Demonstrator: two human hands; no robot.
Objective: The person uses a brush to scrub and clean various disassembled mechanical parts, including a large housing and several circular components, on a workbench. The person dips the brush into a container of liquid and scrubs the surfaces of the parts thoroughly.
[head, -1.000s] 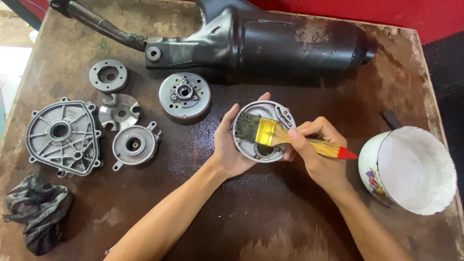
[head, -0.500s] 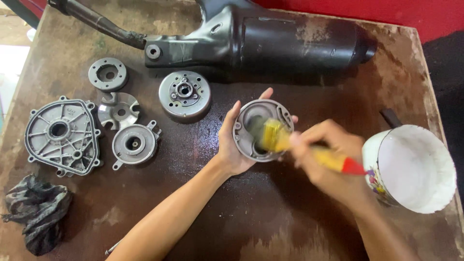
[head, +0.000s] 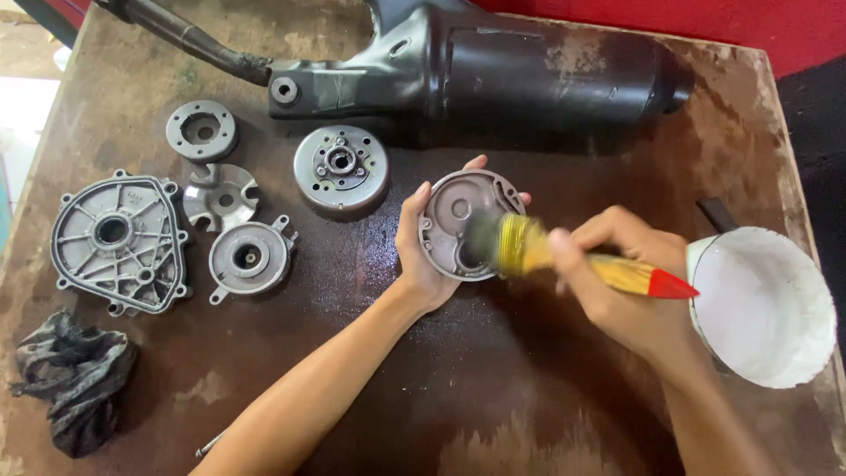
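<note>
Two bare hands work at the middle of the brown worktop (head: 529,414). Left hand (head: 421,256) cups a round grey metal cover (head: 458,216) from its left edge, fingers curled behind it and the thumb and fingertips showing at its rim, so this grip is closed on the cover, which is tilted up toward the camera just above the worktop. Right hand (head: 621,282) is wrapped around the yellow handle of a paintbrush (head: 564,256) with a red end; its dark bristles touch the lower right of the cover's inner face and are blurred.

Just right of the right hand stands a white enamel pot (head: 767,304), near the worktop's right edge. Left of the cover lies a round flywheel (head: 340,167). Further left sit a small ring-shaped part (head: 201,130), a shiny finned plate (head: 220,196), a small round housing (head: 250,259) and a large ribbed grey casing (head: 119,242), all well apart from the hands. A dark crumpled rag (head: 75,379) lies at the lower left corner. Along the far edge rests a black exhaust muffler (head: 529,75) with its pipe running off to the upper left.
</note>
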